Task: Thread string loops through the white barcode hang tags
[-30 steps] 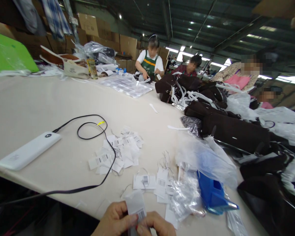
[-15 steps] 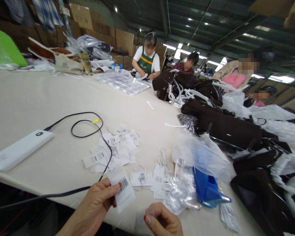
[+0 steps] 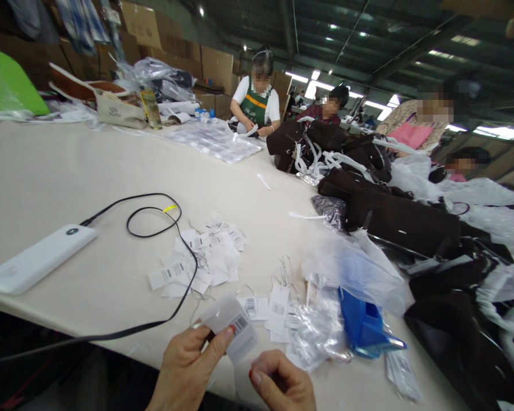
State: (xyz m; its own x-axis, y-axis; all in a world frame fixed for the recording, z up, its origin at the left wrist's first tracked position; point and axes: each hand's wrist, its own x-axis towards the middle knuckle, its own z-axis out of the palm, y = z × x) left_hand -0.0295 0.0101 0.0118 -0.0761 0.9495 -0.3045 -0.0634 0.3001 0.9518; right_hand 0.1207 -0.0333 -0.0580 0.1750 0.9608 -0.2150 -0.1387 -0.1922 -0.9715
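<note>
Lying well to the left of both hands, a white power bank (image 3: 36, 260) connects to a black cable (image 3: 154, 228) that loops across the table (image 3: 47, 171). Beyond the left hand (image 3: 188, 368), a pile of barcode tags (image 3: 201, 262) rests on the surface. This hand pinches a clear-sleeved barcode tag (image 3: 233, 325) between thumb and fingers. Just beside it, the right hand (image 3: 282, 382) is curled closed, its contents not discernible. Right of it sits a blue tool (image 3: 364, 325) under clear plastic bags (image 3: 351, 268), with dark bags (image 3: 406, 222) farther off.

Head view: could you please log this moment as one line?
left hand: holds barcode tag | right hand: closed beside it | table: tag pile, power bank
</note>
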